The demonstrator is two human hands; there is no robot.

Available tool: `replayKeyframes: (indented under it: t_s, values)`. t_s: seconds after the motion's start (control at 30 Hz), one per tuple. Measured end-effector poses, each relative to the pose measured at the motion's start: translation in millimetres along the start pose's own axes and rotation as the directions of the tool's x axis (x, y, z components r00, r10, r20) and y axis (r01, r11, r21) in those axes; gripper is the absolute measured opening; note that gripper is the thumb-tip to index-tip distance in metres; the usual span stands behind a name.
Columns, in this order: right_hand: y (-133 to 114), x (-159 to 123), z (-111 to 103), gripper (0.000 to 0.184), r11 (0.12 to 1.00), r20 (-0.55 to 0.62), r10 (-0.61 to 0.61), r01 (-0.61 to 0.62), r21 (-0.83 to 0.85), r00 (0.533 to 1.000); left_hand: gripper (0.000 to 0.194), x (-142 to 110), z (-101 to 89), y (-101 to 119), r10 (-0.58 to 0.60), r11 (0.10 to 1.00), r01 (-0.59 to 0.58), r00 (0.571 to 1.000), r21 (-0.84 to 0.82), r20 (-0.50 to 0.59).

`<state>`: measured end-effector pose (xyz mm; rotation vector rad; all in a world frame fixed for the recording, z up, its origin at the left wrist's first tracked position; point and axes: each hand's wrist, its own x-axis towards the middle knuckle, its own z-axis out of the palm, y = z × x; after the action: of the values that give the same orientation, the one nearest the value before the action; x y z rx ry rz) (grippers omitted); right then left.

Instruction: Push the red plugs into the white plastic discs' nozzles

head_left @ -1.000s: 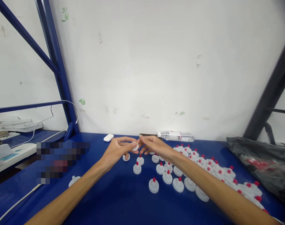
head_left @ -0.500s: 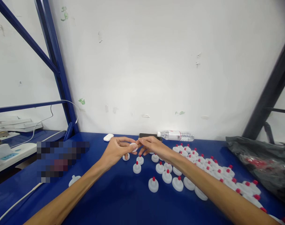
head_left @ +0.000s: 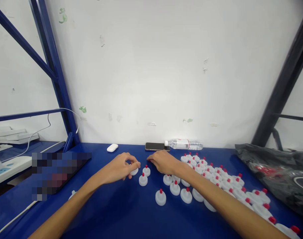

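My left hand is closed, its thumb and index finger around a white plastic nozzle cap; the fingers hide part of it. My right hand is palm down with its fingers pinched together, and what they hold, if anything, is too small to name. Between the hands, two red-tipped white nozzle caps stand upright on the blue table. Another red-tipped cap stands apart, nearer to me. Beneath and beyond my right forearm spreads a large group of the same caps.
Along the wall lie a white case, a phone and a clear bottle on its side. A dark plastic bag is at the right. A power strip and a cable lie at the left.
My hands have moved apart from where they met over the white piece. The left hand has come lower with a white cap, and the right hand has turned palm down. The view has shifted slightly.
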<state>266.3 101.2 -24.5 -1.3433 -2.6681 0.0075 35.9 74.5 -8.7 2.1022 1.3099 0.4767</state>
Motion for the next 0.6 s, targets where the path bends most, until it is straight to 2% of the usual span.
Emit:
replayKeyframes:
  t_s: [0.13,0.27,0.47,0.6]
  values:
    - [1.4,1.5,2.3,0.022,0.998,0.021,-0.032,0.033,-0.050,0.999,0.029,1.1,5.1,-6.5,0.018,0.986,-0.019,1.000,0.167,0.008]
    - [3.9,5.9,6.8,0.012,0.995,0.005,-0.051,0.052,-0.088,0.999,0.028,0.9,8.6,-4.2,0.084,0.961,-0.082,0.996,0.265,0.002]
    - [2.6,5.4,4.6,0.022,0.991,-0.080,-0.063,0.053,-0.126,0.995,0.026,-2.1,12.8,3.2,0.188,0.934,-0.190,0.982,0.302,0.034]
    - [2.9,4.2,1.4,0.017,0.989,-0.125,-0.067,0.049,-0.138,0.990,0.026,-0.8,16.0,2.5,0.209,0.928,-0.221,0.975,0.299,0.072]
